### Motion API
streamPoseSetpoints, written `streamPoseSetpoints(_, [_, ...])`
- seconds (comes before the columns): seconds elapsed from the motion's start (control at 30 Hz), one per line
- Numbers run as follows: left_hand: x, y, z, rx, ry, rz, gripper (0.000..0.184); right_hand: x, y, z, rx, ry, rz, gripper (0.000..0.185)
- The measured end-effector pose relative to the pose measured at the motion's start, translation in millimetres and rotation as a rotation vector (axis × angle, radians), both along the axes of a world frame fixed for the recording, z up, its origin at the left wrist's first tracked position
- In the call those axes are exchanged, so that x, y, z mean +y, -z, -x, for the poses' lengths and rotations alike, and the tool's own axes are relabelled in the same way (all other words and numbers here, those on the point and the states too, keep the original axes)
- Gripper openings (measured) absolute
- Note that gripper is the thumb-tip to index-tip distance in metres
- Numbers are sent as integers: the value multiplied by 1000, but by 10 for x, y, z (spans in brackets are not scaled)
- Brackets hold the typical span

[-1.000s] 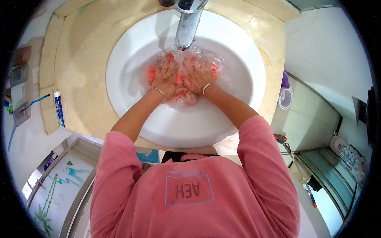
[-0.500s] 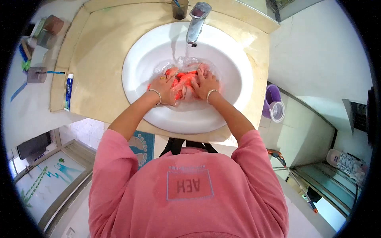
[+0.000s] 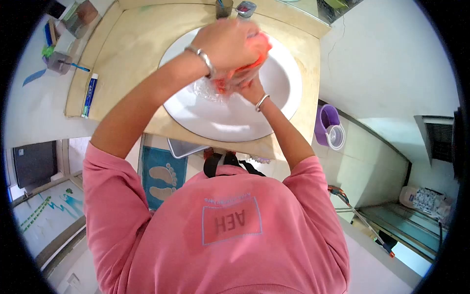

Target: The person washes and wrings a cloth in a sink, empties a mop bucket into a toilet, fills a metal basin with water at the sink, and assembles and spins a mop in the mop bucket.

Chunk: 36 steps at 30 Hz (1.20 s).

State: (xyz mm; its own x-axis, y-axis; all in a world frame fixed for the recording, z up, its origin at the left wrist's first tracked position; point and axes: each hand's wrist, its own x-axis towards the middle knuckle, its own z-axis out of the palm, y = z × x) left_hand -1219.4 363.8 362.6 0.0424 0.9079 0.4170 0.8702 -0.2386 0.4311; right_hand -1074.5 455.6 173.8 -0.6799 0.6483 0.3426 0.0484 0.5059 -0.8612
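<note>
A wet red-orange cloth [image 3: 259, 48] is bunched between my two hands, lifted above the white oval sink [image 3: 286, 93]. My left hand [image 3: 229, 45] is the higher one and closes round the top of the cloth, its fingers blurred. Lower and to the right, my right hand [image 3: 252, 89] grips the cloth's lower part. Some of its fingers are hidden behind the cloth and my left hand. Rippling water [image 3: 208, 89] shows in the basin beneath. Behind my left hand, the metal tap [image 3: 246, 9] is mostly covered.
A dark cup [image 3: 224, 9] holding a toothbrush stands beside the tap. On the left of the beige counter [image 3: 132, 63] lies a toothpaste tube [image 3: 90, 95]. A purple mop bucket [image 3: 329, 126] stands on the floor to the right, a blue footprint mat [image 3: 164, 171] below left.
Both hands have come up from the basin with the red-orange cloth. My left hand has risen over the right one and now covers part of the tap. The view has shifted slightly.
</note>
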Motion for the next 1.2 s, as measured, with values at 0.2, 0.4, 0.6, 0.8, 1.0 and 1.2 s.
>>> streamPoseSetpoints(0.2, [-282, -473, 177, -443, 290, -220, 34, 71, -876, 135, 104, 358, 123, 29])
streamPoseSetpoints(0.4, [-19, 295, 864, -596, -41, -48, 42, 88, -1790, 167, 366, 126, 127, 23])
streamPoseSetpoints(0.6, [308, 1878, 872, -604, 30, 31, 67, 230, -1455, 212, -68, 187, -156, 24])
streamPoseSetpoints(0.8, [-241, 2158, 773, -560, -182, 177, 54, 420, -164, 188, -857, 253, -532, 36])
streamPoseSetpoints(1.0, [-556, 2310, 674, -789, -191, 279, 38, 122, 603, -10, -1041, 272, -802, 37])
streamPoseSetpoints(1.2, [-359, 2108, 517, -1633, -327, 788, 75, 411, -557, 197, -805, 5, -501, 32])
